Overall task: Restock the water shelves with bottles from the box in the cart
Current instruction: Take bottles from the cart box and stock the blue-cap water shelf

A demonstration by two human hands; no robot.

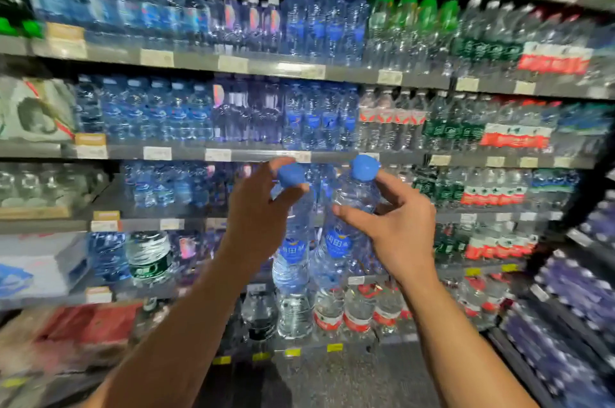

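We hold up two water bottles, one in each of our hands. Our left hand (258,208) pinches the left bottle (293,251) up at its neck, with the thumb and fingers curled just under the blue cap (292,174). Our right hand (396,228) wraps around the right bottle (349,224) near its top, thumb across the front. That bottle has a blue cap (365,167) too. Both bottles are clear, full of water, and stand almost straight up, side by side and nearly touching. Each has a blue label with white writing on it, but the writing is too blurry for us to read.

Behind the bottles are the shelves (233,154), full of more water. Right past our hands, on the next shelf up, stand bottles with the same blue labels (312,118). To the right are bottles with red and white labels (512,138) and dark green labels (452,131). Higher up some bottles have green caps (416,8). Down low sits a big fat bottle with a green label (149,254), and a row with red labels (356,311). White price tags (156,153) and yellow tags (293,352) run along the shelf edges. We cannot read them. We cannot see the box or the cart.
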